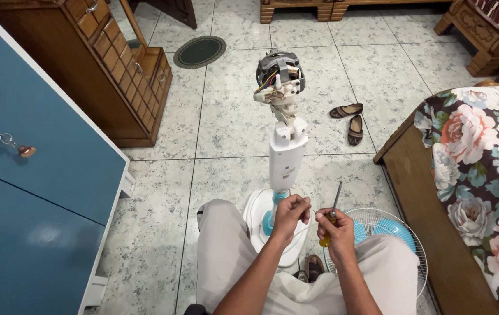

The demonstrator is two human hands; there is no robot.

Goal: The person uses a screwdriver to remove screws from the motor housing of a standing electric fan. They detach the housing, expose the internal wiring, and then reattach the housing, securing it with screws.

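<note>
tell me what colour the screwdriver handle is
Yellow: the screwdriver handle in the right hand, head view.

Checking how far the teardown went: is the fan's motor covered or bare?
Bare. The motor atop the upright stand shows metal frame and wires, no housing; the grille and blue blade lie on the floor.

Two hands [313, 219]; one screwdriver [331, 216]; one fan stand [286, 157]; two sandals [350, 121]

A screwdriver [331, 213] with a yellow handle and a slim metal shaft is standing nearly upright, its tip pointing up and leaning slightly right, its handle mostly hidden. Just to its left, a white pedestal fan stand [287, 154] is rising from a round base on the floor, its bare motor [280, 71] with coloured wires sitting exposed on top.
</note>
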